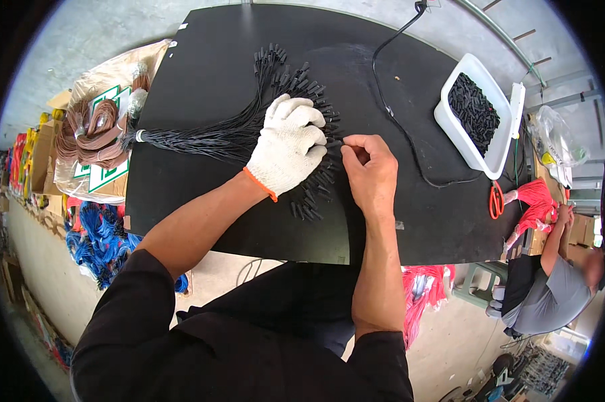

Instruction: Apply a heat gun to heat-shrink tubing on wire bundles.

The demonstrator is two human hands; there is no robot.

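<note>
A bundle of thin black wires [202, 142], tied with a white band at its left end, lies across the black table. Its free ends fan out to the right, many tipped with small black sleeves [308, 212]. My left hand [288, 142], in a white knit glove with an orange cuff, lies over the fan with its fingers curled on the wires. My bare right hand [369, 167] is beside it, thumb and forefinger pinched at a black wire tip at the fan's right edge. The fingers partly hide that tip.
A white tray [446, 117] of loose black sleeves stands at the right, with red-handled scissors [495, 200] below it. A black cable [410, 137] crosses the table [202, 67]. Brown wire coils [101, 134] lie at left. At far right sits another person [557, 295].
</note>
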